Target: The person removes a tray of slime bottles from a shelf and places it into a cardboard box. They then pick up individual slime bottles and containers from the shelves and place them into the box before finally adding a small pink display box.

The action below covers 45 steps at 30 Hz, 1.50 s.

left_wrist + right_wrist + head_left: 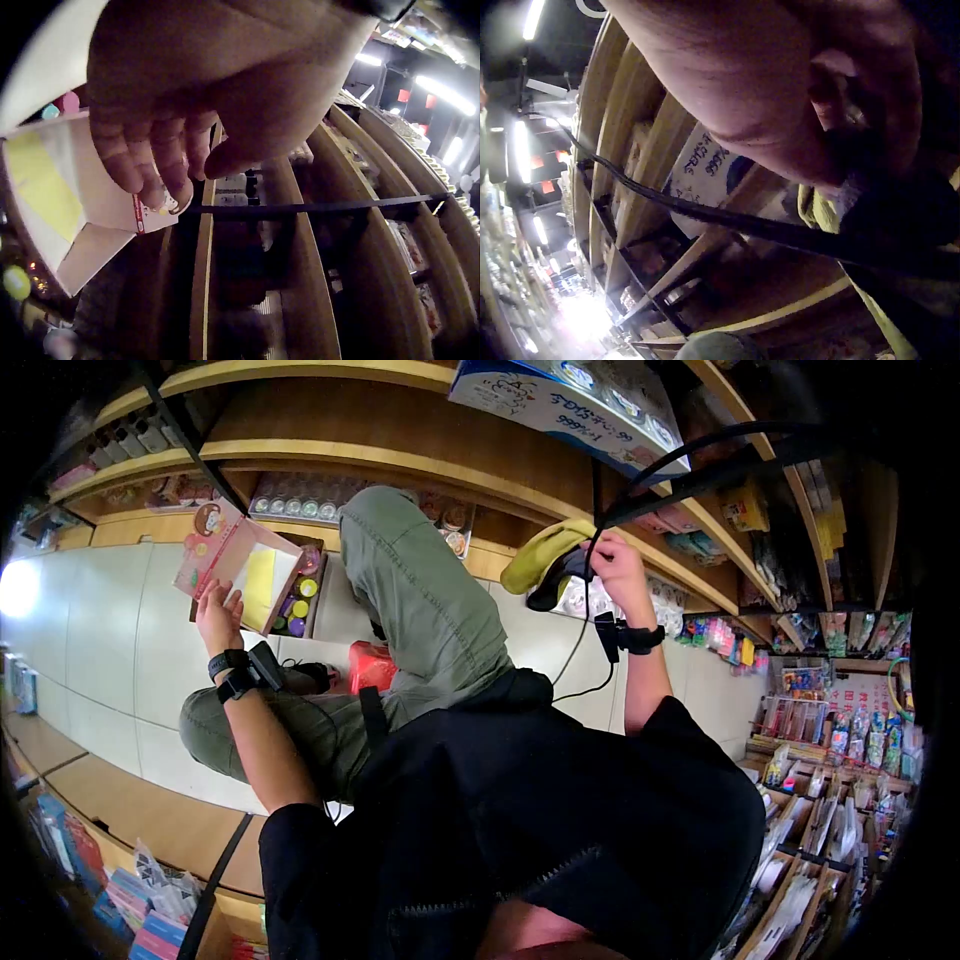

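Note:
In the head view, my left hand (219,618) is at the pink printed lid (213,540) of an open cardboard box. Its fingers hang loosely over the lid's edge in the left wrist view, the thumb standing apart. Inside the box are several small tubs with yellow and purple caps (307,588), beside a yellow sheet (260,585) on the white inner side. At the shelf on the right, my right hand (618,572) pinches a yellow-green and dark cloth (540,558) that hangs from its fingers. Part of the cloth is in shadow in the right wrist view.
Wooden shelves (330,455) run along the front, with a blue-and-white box (560,410) above. A black cable (578,650) hangs by the right hand. A red bag (371,666) lies on the tiled floor (110,610) near the bent legs. Goods fill racks at right.

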Available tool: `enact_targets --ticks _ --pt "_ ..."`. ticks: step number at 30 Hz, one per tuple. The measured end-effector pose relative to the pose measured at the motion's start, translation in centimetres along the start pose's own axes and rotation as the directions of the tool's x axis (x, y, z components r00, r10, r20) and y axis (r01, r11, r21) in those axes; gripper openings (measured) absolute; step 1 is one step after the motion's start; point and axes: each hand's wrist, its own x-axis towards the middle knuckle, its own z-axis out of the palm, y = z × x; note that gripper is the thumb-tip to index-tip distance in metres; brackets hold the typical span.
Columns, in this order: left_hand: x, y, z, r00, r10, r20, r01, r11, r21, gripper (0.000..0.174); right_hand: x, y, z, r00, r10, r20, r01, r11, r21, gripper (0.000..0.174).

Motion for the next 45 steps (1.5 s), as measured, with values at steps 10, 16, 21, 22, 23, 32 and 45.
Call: enact_targets --ticks 10,16,21,22,23,32,45 --pt "-1.2 1.9 -0.3 0.994 0.077 -0.073 -0.079 0.997 -0.027 0.028 5.4 0.6 4.0 0.809 -0.136 -0.572 0.048 0.985 -0.166 0.044" --pt "-1.3 1.8 -0.7 0.994 0.078 -0.074 -0.079 0.997 -0.006 0.030 9.9 6.5 9.5 0.994 0.062 -0.093 -0.090 0.935 -0.342 0.033" --pt "-0.8 1.5 -1.5 0.986 0.133 -0.104 -0.136 0.991 -0.020 0.027 10.6 4.0 7.9 0.958 0.278 0.069 -0.246 0.922 -0.299 0.030" --pt "0.2 0.8 -2.5 0.983 0.167 -0.078 -0.169 0.986 -0.011 0.026 10.7 3.4 7.6 0.971 0.240 -0.018 -0.232 0.910 -0.345 0.031" --pt "-0.7 1.6 -1.6 0.980 0.150 -0.131 -0.149 0.989 0.016 0.027 10.9 2.6 7.3 0.977 0.193 -0.095 -0.215 0.894 -0.393 0.033" --pt "-1.4 2.2 -0.7 0.978 0.166 -0.124 -0.168 0.986 0.000 0.029 19.0 10.1 13.2 0.972 0.210 0.108 -0.153 0.907 -0.392 0.080" --pt "-0.8 11.2 2.9 0.945 0.286 0.160 -0.258 0.950 -0.174 0.029 29.1 2.8 18.4 0.969 0.195 0.151 -0.043 0.739 -0.673 0.072"
